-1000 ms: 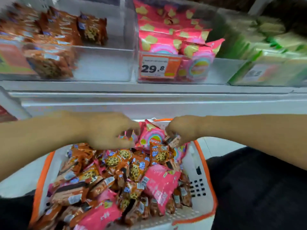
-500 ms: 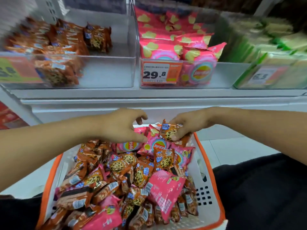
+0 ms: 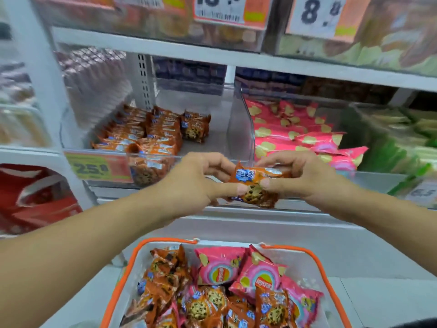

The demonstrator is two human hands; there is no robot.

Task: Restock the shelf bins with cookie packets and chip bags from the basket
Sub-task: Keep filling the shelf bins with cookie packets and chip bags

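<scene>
Both hands hold one orange cookie packet [image 3: 256,183] in the air in front of the shelf edge. My left hand [image 3: 196,183] pinches its left end and my right hand [image 3: 300,176] grips its right end. Behind them a clear bin [image 3: 212,138] holds rows of the same orange cookie packets [image 3: 151,131] on its left side. To its right, a second clear bin holds pink chip bags [image 3: 298,136]. Below, the white basket with an orange rim [image 3: 165,241] carries several orange cookie packets [image 3: 203,304] and pink chip bags [image 3: 220,266].
A yellow and orange price tag [image 3: 94,166] hangs on the cookie bin's front. Green packets [image 3: 406,143] fill the bin at far right. Red packs [image 3: 30,195] sit at the lower left. An upper shelf with price tags [image 3: 220,8] runs overhead.
Both hands rose out of the basket to shelf height. The right hand brought up a cookie packet and the left hand has taken hold of its other end. The view tilted upward.
</scene>
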